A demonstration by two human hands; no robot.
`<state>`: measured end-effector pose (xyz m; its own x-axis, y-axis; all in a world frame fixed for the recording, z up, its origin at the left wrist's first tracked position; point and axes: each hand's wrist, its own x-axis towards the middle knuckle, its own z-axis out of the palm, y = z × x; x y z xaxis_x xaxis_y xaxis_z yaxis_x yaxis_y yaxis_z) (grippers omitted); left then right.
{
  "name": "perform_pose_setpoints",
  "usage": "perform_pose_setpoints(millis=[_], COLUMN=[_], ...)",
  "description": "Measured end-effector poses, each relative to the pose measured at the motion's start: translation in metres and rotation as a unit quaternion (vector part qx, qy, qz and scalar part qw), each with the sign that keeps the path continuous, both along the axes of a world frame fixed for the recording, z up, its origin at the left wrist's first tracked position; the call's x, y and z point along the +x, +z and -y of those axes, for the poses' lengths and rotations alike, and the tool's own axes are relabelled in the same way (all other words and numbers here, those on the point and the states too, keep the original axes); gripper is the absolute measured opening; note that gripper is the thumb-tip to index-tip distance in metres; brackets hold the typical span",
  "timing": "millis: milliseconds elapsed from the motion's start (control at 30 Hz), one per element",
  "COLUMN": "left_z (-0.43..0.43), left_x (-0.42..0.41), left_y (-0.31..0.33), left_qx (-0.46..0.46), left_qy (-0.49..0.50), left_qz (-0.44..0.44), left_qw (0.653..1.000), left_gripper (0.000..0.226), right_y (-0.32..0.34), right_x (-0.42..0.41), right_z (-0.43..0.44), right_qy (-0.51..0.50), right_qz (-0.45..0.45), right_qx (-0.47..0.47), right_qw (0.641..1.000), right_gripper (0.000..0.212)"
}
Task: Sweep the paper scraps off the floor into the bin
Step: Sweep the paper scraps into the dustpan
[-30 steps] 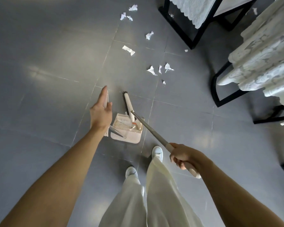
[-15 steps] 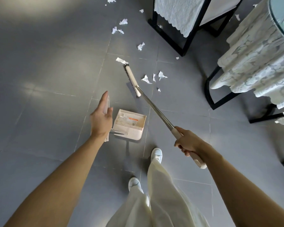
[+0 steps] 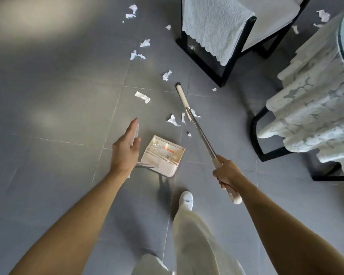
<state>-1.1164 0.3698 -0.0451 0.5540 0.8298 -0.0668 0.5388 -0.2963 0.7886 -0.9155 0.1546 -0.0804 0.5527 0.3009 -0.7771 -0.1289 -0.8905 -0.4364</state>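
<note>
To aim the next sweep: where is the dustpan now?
In the head view, the dustpan sits on the floor at centre, between the left hand and the broom.

Stroke status: broom [image 3: 204,138] reaching out from dustpan [image 3: 163,156] (head was resting at pan mouth one second back). Next: broom head [image 3: 180,94] swinging rightward, clearing flat scrap [image 3: 142,96] it was touching half second ago. Shaft now crossing three-scrap cluster [image 3: 173,120]; head tip nearing crumpled scrap [image 3: 166,75]. Drive: right hand [image 3: 226,173], gripping broom, pushing forward, arm straightening.
</note>
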Motion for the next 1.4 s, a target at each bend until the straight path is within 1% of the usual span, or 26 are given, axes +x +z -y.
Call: perform_pose_setpoints(millis=[167,333,400,467,567,633,767,867,967,1033,1133,1300,1400], left_z=[-0.044,-0.091,-0.110,-0.130,-0.159,-0.184,-0.242,-0.270,-0.286,-0.293,-0.295,-0.289,-0.274], left_x=[0.037,0.066,0.072,0.078,0.091,0.103,0.123,0.133,0.134,0.132,0.127,0.119,0.118], left_y=[0.006,0.009,0.008,0.004,-0.004,-0.008,-0.012,-0.011,-0.010,-0.012,-0.014,-0.012,-0.008], left_qx=[0.015,0.021,0.025,0.022,0.016,0.015,0.010,-0.011,-0.019,-0.021,-0.025,-0.017,-0.003], left_qy=[-0.007,0.005,0.003,-0.007,-0.036,-0.058,-0.103,-0.136,-0.168,-0.188,-0.221,-0.267,-0.308], left_qz=[-0.030,-0.043,-0.055,-0.059,-0.064,-0.065,-0.085,-0.065,-0.040,-0.038,-0.028,-0.026,-0.024], left_qw=[0.999,0.999,0.998,0.998,0.997,0.996,0.991,0.988,0.985,0.981,0.975,0.963,0.951], left_gripper=[0.057,0.055,0.054,0.053,0.054,0.055,0.056,0.056,0.056,0.056,0.057,0.056,0.056], right_y=[0.002,-0.012,-0.020,-0.028,-0.028,-0.026,-0.012,0.001,0.022,0.037,0.049,0.042,0.035], right_x=[0.064,0.092,0.100,0.104,0.097,0.088,0.062,0.031,0.017,0.015,0.005,-0.024,-0.041], right_z=[-0.038,-0.067,-0.082,-0.096,-0.115,-0.128,-0.162,-0.185,-0.184,-0.169,-0.158,-0.178,-0.183], right_qy=[0.006,0.026,-0.004,-0.016,0.025,0.040,0.033,0.022,-0.009,-0.042,-0.081,-0.159,-0.208], right_qz=[0.031,0.064,0.048,0.022,0.003,-0.009,-0.061,-0.111,-0.161,-0.174,-0.150,-0.073,-0.032], right_qx=[-0.025,-0.028,-0.029,-0.028,-0.040,-0.049,-0.034,-0.018,-0.002,-0.006,-0.008,0.020,0.006], right_qw=[0.999,0.997,0.998,0.999,0.999,0.998,0.997,0.993,0.987,0.984,0.985,0.984,0.978], right_gripper=[0.067,0.052,0.046,0.044,0.034,0.033,0.039,0.047,0.059,0.069,0.074,0.070,0.070])
